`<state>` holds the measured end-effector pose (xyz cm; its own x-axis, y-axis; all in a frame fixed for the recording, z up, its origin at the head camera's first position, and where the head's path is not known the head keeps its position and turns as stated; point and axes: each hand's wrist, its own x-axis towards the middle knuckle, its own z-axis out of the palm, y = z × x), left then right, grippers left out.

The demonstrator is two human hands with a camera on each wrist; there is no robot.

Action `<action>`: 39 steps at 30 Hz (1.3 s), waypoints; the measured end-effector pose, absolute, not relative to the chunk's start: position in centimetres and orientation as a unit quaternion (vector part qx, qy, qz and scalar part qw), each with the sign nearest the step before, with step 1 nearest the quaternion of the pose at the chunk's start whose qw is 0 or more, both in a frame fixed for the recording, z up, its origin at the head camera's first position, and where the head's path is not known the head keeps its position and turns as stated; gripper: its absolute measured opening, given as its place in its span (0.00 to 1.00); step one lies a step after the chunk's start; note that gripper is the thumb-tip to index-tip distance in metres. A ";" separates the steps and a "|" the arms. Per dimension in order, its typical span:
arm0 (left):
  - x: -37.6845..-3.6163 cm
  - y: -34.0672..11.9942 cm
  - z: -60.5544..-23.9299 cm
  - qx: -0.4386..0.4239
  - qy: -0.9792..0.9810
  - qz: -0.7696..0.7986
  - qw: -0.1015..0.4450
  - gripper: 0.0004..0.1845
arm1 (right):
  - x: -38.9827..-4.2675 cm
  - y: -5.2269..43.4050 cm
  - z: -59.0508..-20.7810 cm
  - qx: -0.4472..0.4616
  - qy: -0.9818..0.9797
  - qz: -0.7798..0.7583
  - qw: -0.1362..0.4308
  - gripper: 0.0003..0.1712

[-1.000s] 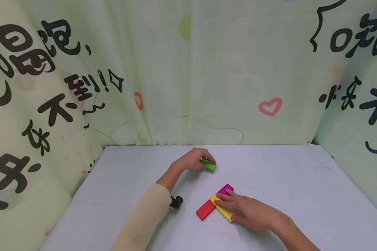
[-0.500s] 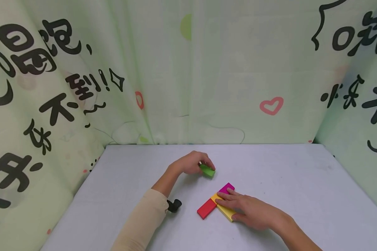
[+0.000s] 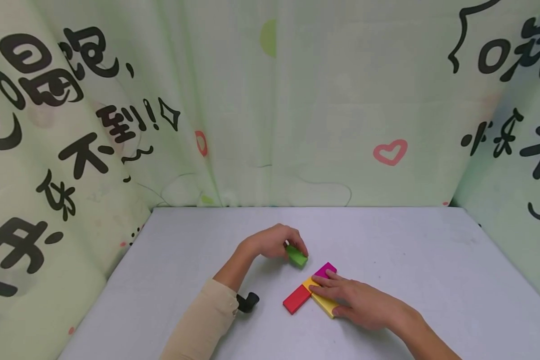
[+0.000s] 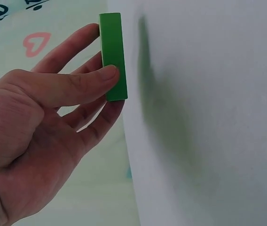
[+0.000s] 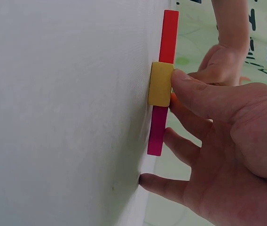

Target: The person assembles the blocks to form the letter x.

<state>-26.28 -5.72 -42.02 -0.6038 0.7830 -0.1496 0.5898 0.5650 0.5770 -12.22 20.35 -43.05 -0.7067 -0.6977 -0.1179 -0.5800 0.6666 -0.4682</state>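
My left hand (image 3: 274, 242) holds a green block (image 3: 296, 255) above the table, pinched between thumb and fingers. The left wrist view shows the thumb across the near face of this green block (image 4: 112, 47), with its shadow on the table beside it. Nearer to me, a red block (image 3: 296, 299), a yellow block (image 3: 324, 304) and a magenta block (image 3: 325, 270) lie together. An orange-yellow piece (image 3: 310, 284) shows between them, partly hidden. My right hand (image 3: 364, 305) rests on this group with spread fingers; the thumb touches the yellow block's end.
The blocks lie on a white table (image 3: 409, 265). Pale green curtains (image 3: 319, 100) with black lettering and a pink heart hang behind it and at both sides. A black wrist device (image 3: 247, 303) sticks out from the left sleeve (image 3: 202, 320).
My left hand has moved nearer to me with the green block, toward the group of blocks. The right hand and the blocks under it have stayed in place.
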 end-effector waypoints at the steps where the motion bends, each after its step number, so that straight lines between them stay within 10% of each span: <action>1: -26.2 -5.7 -42.0 0.399 0.862 0.241 0.199 0.21 | -12.2 20.4 -43.1 -0.354 0.901 -0.203 0.147 0.32; 39: -24.0 -5.9 -42.1 0.388 0.863 0.242 0.214 0.20 | -12.3 20.3 -43.1 -0.354 0.901 -0.206 0.144 0.32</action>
<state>-24.05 -5.92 -42.13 -0.6069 0.7736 -0.1823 0.5663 0.5818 0.5838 -12.27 20.26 -43.05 -0.7080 -0.6971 -0.1133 -0.5783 0.6643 -0.4736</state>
